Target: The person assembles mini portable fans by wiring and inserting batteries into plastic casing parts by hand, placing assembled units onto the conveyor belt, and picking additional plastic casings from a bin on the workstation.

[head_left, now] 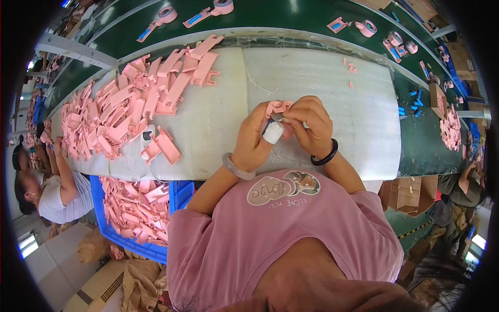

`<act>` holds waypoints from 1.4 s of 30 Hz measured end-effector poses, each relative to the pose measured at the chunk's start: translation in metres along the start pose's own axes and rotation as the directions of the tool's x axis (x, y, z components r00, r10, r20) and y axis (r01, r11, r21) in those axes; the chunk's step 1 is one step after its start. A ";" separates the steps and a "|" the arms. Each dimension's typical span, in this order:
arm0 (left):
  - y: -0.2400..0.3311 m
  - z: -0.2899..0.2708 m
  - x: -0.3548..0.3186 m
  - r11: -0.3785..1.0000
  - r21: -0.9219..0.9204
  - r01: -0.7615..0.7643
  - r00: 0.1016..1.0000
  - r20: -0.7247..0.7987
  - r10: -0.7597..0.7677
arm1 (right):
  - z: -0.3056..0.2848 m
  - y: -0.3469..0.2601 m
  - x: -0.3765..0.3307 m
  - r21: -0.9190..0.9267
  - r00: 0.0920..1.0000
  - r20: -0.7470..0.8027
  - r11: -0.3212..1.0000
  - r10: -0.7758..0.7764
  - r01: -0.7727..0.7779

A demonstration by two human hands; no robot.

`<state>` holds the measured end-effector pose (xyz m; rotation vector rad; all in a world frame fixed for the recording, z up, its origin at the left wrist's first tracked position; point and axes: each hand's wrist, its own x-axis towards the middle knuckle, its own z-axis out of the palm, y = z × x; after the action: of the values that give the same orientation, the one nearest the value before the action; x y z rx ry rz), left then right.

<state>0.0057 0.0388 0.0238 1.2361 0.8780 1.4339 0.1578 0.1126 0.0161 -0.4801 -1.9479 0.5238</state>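
Above the padded table, in front of my chest, my left hand [251, 136] is closed around a small pink plastic part [279, 107]. The fingers of my right hand [312, 125] are pinched together at the same part's right end. Between the two hands shows a small dark grey piece [277, 117], with a white block-like thing [273, 133] just below it; whether the white thing is a component or a wrapped thumb I cannot tell. My fingertips partly hide how these pieces join.
A large heap of pink plastic housings [125, 112] covers the table's left side. More fill a blue crate [132, 248] below. Small pink bits [351, 67] lie at the far right. Beyond runs a green conveyor [291, 18] carrying assembled pieces. Co-workers sit on both sides.
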 end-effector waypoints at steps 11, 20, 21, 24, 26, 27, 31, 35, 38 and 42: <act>-0.012 -0.001 -0.002 0.992 0.125 0.021 1.000 -0.005 -0.021 | -0.005 0.001 -0.004 -0.038 0.999 0.017 0.998 -0.049 0.050; -0.007 0.001 -0.007 0.991 0.127 0.040 0.999 -0.004 -0.039 | -0.007 0.002 -0.006 0.022 0.995 0.005 0.995 -0.102 0.102; -0.008 0.000 -0.007 0.987 0.159 0.031 1.000 -0.003 -0.031 | -0.007 0.002 -0.006 0.021 0.995 0.005 0.995 -0.099 0.099; -0.009 0.001 -0.007 0.986 0.164 0.028 1.000 -0.009 -0.026 | -0.006 0.004 -0.006 0.041 0.996 0.004 0.995 -0.087 0.087; -0.006 0.002 -0.007 0.989 0.142 0.031 0.999 -0.014 -0.030 | -0.006 0.002 -0.006 0.056 0.997 0.007 0.996 -0.072 0.072; -0.005 0.003 -0.007 0.991 0.120 0.049 0.999 -0.015 -0.048 | -0.006 0.002 -0.007 0.060 0.997 0.006 0.996 -0.071 0.070; -0.009 0.001 -0.005 0.992 0.115 0.058 0.998 -0.005 -0.057 | -0.005 0.003 -0.005 0.021 0.998 0.008 0.998 -0.063 0.063; -0.008 0.003 -0.006 0.989 0.137 0.064 0.998 -0.023 -0.062 | -0.006 0.005 -0.005 -0.006 0.997 0.024 0.997 -0.079 0.080; -0.008 0.005 -0.006 0.989 0.133 0.058 0.998 -0.042 -0.053 | -0.010 0.003 -0.006 -0.004 0.993 0.078 0.996 -0.084 0.085; -0.009 0.004 -0.008 0.983 0.174 0.060 0.998 -0.044 -0.053 | -0.008 0.004 -0.007 -0.001 0.993 0.085 0.997 -0.082 0.082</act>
<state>0.0113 0.0330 0.0145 1.3056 1.0774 1.3623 0.1680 0.1129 0.0115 -0.3841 -2.0416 0.4945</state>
